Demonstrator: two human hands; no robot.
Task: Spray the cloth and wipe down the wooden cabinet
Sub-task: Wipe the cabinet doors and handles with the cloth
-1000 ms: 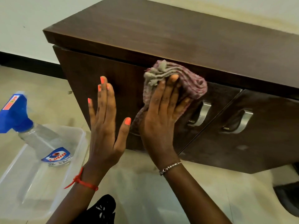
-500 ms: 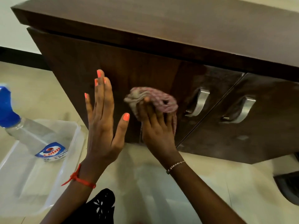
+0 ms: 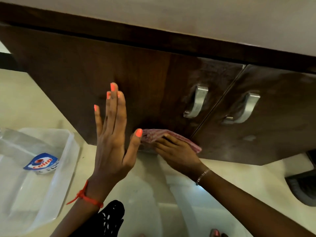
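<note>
Right hand [image 3: 177,152] has its grip closed on the pink cloth [image 3: 154,135], pressed against the wooden cabinet [image 3: 106,69] door's lower edge. Left hand [image 3: 112,139] released, fingers spread flat near the door.

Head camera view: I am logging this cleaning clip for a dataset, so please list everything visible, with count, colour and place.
Wooden cabinet: one, dark brown, fills the upper frame; two doors, both shut.
Door handles: two, silver metal, one on each door beside the seam between them.
Cloth: one, pinkish checked, at the left door's bottom edge.
Plastic tray: one, clear, on the floor at left.
Spray bottle: one, clear with a blue and red label, lying in the tray; top out of frame.
Floor: cream tiles.
Dark object: one, right edge, unidentifiable.
Left hand: open, flat, orange nails, red wrist thread.
Right hand: holding the cloth, thin wrist bracelet.
</note>
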